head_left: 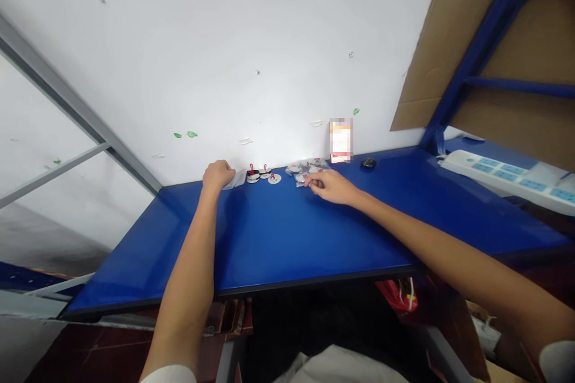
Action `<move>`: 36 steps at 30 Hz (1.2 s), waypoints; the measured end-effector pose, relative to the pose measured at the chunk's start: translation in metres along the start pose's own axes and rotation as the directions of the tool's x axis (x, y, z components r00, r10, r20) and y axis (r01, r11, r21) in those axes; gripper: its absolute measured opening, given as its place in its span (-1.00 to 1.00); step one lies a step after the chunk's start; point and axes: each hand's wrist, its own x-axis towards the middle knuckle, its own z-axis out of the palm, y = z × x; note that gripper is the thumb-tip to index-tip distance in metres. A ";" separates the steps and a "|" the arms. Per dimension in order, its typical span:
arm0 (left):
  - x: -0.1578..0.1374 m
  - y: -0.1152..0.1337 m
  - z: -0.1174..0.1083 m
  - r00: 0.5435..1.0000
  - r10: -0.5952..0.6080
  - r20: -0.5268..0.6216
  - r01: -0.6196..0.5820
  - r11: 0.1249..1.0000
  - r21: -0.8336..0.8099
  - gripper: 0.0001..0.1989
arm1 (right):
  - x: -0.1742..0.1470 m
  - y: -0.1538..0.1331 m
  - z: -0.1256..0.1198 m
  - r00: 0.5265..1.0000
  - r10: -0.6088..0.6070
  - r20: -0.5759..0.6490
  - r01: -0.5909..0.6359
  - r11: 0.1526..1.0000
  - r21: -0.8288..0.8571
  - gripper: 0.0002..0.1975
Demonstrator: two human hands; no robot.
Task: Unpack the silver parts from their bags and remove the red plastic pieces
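Observation:
At the back of the blue table, my left hand is closed at the edge of some clear plastic bags, its fingertips partly hidden. Just right of these bags lie several white round tags with red cords, some stacked on dark pieces. Farther right is a loose heap of small clear packets with white and red contents. My right hand is curled in a pinch at the near side of that heap, touching or just over a packet. What sits between its fingertips, if anything, cannot be made out.
A small card or box, blurred out, leans on the white wall, with a black oval object beside it. A white power strip lies at the right. The blue table ends in a dark front edge; metal frames stand on both sides.

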 end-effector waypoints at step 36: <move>-0.090 0.137 0.031 0.692 0.715 0.095 -0.067 0.195 -0.978 -0.67 | -0.001 -0.014 0.007 0.971 -0.051 -0.235 0.037 0.997 -0.066 -0.45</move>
